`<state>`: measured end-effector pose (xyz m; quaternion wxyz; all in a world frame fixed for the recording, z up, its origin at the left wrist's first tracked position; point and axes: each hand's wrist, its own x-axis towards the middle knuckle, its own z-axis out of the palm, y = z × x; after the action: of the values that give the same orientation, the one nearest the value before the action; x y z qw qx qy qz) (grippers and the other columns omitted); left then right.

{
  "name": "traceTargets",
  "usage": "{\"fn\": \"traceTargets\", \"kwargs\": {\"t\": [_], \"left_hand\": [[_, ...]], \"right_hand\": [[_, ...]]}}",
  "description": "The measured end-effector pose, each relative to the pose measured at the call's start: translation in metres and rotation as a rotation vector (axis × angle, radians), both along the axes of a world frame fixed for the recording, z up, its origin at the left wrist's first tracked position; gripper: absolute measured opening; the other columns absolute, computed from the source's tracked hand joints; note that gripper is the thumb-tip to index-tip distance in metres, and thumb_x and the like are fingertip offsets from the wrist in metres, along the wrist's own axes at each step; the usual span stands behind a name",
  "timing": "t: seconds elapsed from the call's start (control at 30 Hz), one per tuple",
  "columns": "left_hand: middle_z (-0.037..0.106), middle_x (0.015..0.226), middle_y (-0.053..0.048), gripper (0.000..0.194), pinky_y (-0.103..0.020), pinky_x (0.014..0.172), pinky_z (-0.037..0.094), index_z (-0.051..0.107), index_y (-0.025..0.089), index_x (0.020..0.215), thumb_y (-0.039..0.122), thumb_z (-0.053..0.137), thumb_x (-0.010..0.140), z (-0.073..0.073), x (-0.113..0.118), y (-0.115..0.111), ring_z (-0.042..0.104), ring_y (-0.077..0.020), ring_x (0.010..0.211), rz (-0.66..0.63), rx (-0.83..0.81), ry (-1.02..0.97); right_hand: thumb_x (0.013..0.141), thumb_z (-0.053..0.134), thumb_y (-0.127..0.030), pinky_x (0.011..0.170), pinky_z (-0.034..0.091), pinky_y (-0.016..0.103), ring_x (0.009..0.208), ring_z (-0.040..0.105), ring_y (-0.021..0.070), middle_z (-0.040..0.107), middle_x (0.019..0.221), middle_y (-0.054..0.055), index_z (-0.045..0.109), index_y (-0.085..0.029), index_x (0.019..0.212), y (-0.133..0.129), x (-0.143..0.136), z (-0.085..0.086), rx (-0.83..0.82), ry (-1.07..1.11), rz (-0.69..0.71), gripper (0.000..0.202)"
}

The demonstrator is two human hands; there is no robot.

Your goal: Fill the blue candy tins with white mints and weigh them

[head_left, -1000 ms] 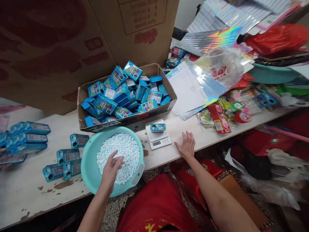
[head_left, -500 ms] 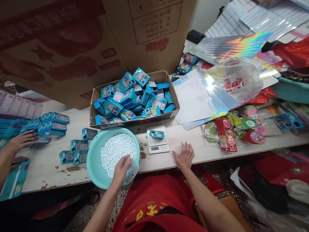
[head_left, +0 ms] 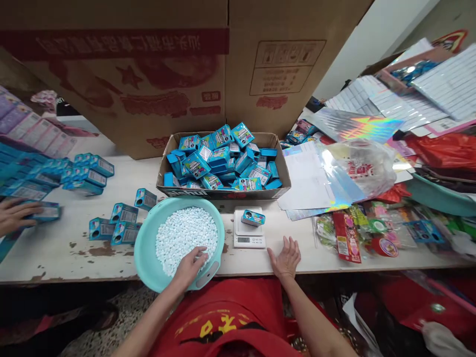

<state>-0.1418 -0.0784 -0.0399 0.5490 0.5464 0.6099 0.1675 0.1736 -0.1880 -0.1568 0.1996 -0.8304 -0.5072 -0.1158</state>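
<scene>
My left hand point(head_left: 190, 267) is in a turquoise plastic bowl point(head_left: 143, 258), over a heap of small white candies point(head_left: 186, 233). Its fingers are bent and pressed together, and whatever lies between them is hidden. To the right, my right hand point(head_left: 285, 258) rests on the table edge, fingers spread, holding nothing. Between the hands stands a small white kitchen scale point(head_left: 241, 230) with a blue candy box point(head_left: 253, 217) lying on its pan. Behind the bowl, an open carton point(head_left: 223, 195) is piled with similar blue boxes point(head_left: 197, 165).
Several blue boxes point(head_left: 124, 213) stand left of the bowl, with more stacked further left. A co-worker's hand point(head_left: 15, 215) touches a box there. A large cardboard box point(head_left: 167, 74) rises behind. Papers point(head_left: 307, 176) and packaged sweets point(head_left: 347, 235) lie on the right.
The camera view has shifted, so the table sits differently in frame. My left hand stays in the bowl with little movement; my right hand stays flat. The co-worker's hand now touches a blue box.
</scene>
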Motion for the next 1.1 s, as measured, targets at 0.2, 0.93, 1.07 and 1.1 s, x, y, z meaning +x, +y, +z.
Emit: {"fn": "traceTargets", "kwargs": {"t": [0.2,0.93,1.07,1.1], "left_hand": [[0.069,0.080,-0.002,0.042,-0.030,0.066,0.044,0.068,0.024,0.094,0.051,0.059,0.064,0.013,-0.006,0.009,0.061,-0.0208,0.066,-0.084,0.024,0.117],[0.067,0.105,-0.013,0.055,-0.030,0.076,0.049,0.061,0.014,0.109,0.057,0.061,0.075,0.070,0.045,0.055,0.064,-0.0217,0.092,0.480,-0.242,-0.726],[0.068,0.102,-0.013,0.047,-0.024,0.065,0.049,0.065,0.011,0.100,0.051,0.042,0.090,0.084,0.056,0.070,0.064,-0.0161,0.080,0.635,-0.396,-0.941],[0.069,0.096,-0.013,0.045,-0.023,0.060,0.048,0.066,0.010,0.095,0.046,0.039,0.092,0.083,0.056,0.072,0.063,-0.0146,0.072,0.678,-0.452,-0.952]], "right_hand": [[0.085,0.036,-0.064,0.096,0.030,0.062,0.131,0.025,0.0407,0.034,0.135,0.022,0.020,-0.014,0.143,-0.004,0.005,0.006,0.015,0.084,0.015,0.078],[0.071,0.072,-0.051,0.075,0.044,0.034,0.082,0.057,0.0202,0.060,0.088,0.003,0.062,-0.022,0.097,0.114,-0.078,0.183,0.141,0.762,0.449,0.041],[0.077,0.066,-0.053,0.075,0.040,0.036,0.081,0.055,0.0222,0.062,0.081,0.004,0.063,-0.021,0.095,0.125,-0.108,0.205,0.040,0.492,0.635,0.037],[0.078,0.065,-0.054,0.072,0.039,0.035,0.079,0.055,0.0222,0.061,0.079,0.004,0.063,-0.021,0.093,0.128,-0.113,0.205,0.013,0.442,0.651,0.036]]}}
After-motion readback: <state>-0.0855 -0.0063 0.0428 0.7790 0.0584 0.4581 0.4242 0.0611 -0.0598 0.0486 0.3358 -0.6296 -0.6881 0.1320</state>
